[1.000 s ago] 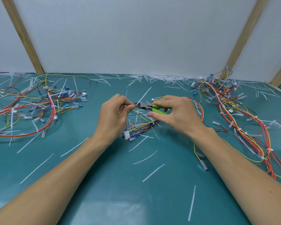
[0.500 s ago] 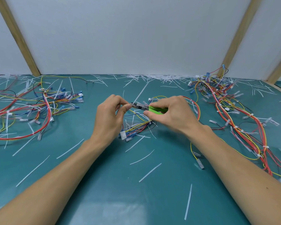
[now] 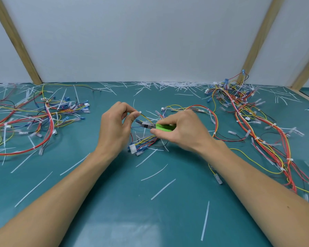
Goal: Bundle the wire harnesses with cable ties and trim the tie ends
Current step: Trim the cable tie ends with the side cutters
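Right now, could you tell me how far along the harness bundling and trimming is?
Done: the right pile shows white ties, and cut tie ends litter the mat. In hand: the left hand pinches a tied wire while the right hand holds green cutters. Left: the left pile, as far as I can tell.

Head-worn camera looks forward and down, close over the teal table (image 3: 150,220).

- teal table mat (image 3: 136,207), kinda glossy near the front edge
- plain white wall panel (image 3: 136,38) behind it
- slanted wooden struts: left (image 3: 16,41), right (image 3: 257,40)
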